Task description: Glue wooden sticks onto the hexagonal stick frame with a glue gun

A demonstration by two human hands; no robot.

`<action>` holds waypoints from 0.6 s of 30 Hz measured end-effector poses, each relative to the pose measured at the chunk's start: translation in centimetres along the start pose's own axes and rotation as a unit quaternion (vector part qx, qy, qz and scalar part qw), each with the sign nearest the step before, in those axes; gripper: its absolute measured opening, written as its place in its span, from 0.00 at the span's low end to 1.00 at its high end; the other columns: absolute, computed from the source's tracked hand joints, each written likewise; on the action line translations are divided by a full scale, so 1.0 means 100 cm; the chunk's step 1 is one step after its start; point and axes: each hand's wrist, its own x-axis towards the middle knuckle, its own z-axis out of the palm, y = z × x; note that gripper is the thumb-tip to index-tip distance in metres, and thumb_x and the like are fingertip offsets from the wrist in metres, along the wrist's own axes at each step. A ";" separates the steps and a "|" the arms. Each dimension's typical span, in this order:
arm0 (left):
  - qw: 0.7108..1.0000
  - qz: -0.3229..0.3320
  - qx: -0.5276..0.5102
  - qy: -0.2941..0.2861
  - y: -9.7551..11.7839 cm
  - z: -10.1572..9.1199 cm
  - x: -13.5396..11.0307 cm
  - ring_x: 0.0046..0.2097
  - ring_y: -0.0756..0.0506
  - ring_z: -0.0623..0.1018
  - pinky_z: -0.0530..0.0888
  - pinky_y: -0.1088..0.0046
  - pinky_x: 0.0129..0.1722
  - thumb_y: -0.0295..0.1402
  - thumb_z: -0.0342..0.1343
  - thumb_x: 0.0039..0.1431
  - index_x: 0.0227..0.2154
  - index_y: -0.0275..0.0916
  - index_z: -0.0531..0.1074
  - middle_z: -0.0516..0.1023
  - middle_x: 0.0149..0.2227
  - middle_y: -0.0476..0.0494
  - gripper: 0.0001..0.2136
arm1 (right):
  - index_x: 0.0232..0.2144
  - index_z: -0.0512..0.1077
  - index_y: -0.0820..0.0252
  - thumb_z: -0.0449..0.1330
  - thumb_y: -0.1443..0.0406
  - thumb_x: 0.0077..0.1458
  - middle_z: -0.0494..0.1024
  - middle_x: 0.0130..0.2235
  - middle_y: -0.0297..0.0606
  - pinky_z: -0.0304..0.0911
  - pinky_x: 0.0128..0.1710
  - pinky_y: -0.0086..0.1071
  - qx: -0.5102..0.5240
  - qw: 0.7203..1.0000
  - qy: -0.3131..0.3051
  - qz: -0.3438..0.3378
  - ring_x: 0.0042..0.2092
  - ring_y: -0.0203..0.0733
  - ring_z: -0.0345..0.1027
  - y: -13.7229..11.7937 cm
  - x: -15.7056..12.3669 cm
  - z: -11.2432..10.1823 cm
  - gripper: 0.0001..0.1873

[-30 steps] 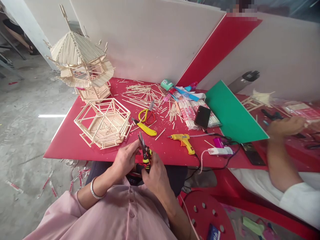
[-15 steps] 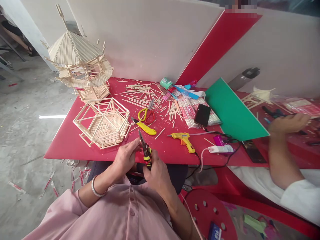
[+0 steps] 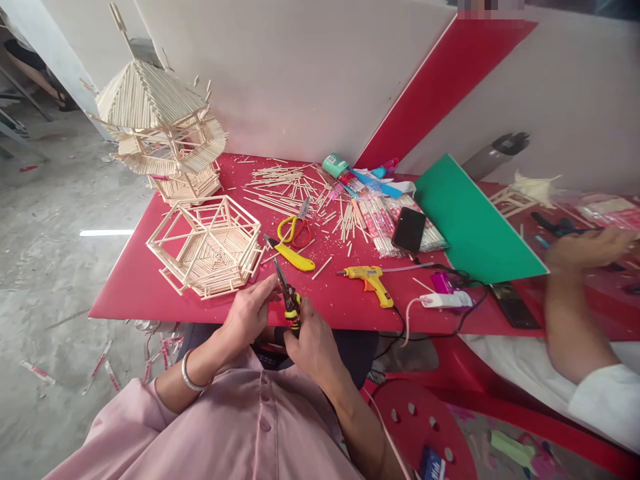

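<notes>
The pliers (image 3: 289,293), at the near edge of the desk (image 3: 345,315), should handle as stiff and moderately heavy, best taken by the handles (image 3: 292,315), where the right grip (image 3: 314,343) is clamped; whether the left grip (image 3: 249,315), beside the nose (image 3: 281,275), holds anything cannot be told.

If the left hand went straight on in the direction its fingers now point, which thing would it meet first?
Probably the pliers-like tool in the right hand: its dark jaws stand just beyond the left hand in that line. Depth is unclear, so they may be touching.
</notes>
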 end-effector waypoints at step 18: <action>0.999 -0.038 -0.033 -0.002 0.000 0.003 0.002 0.32 0.51 0.80 0.79 0.78 0.35 0.22 0.46 0.64 0.45 0.35 0.73 0.81 0.34 0.46 0.13 | 0.63 0.54 0.66 0.55 0.68 0.47 0.73 0.53 0.54 0.66 0.55 0.50 -0.024 0.998 0.025 -0.048 0.56 0.56 0.68 0.009 0.003 0.006 0.39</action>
